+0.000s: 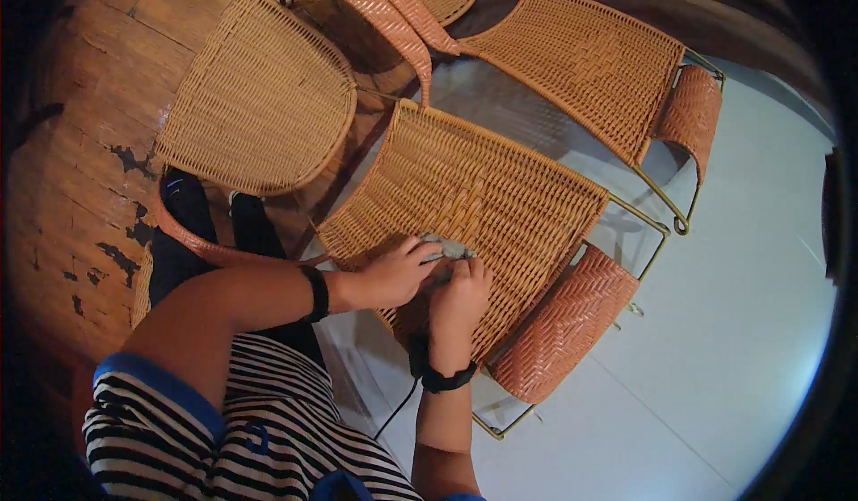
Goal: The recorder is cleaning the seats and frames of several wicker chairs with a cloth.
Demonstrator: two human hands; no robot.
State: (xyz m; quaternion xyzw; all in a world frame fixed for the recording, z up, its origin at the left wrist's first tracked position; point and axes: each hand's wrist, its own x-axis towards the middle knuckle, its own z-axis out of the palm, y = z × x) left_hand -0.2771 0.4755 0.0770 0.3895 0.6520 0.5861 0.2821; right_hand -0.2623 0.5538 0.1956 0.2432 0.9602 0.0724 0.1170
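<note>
My left hand (392,276) reaches in from the left, its fingers pinching one end of a small crumpled grey cloth (450,249). From below comes my right hand (461,296), with its bent fingers on the cloth's other end. Both hands rest close together over the woven wicker backrest (529,213) of a chair, near a plaited patch in its middle. Part of the cloth is hidden by my fingers. A black band (315,293) circles my left wrist, and another black band (448,379) is on the right.
The chair's woven seat (261,92) lies at upper left, with a curved wicker armrest (228,251) beside my legs. A woven headrest roll (566,327) sits on the metal frame (643,214). Behind stands a second wicker chair (583,58). Wooden boards (94,139) meet pale tiles (710,340).
</note>
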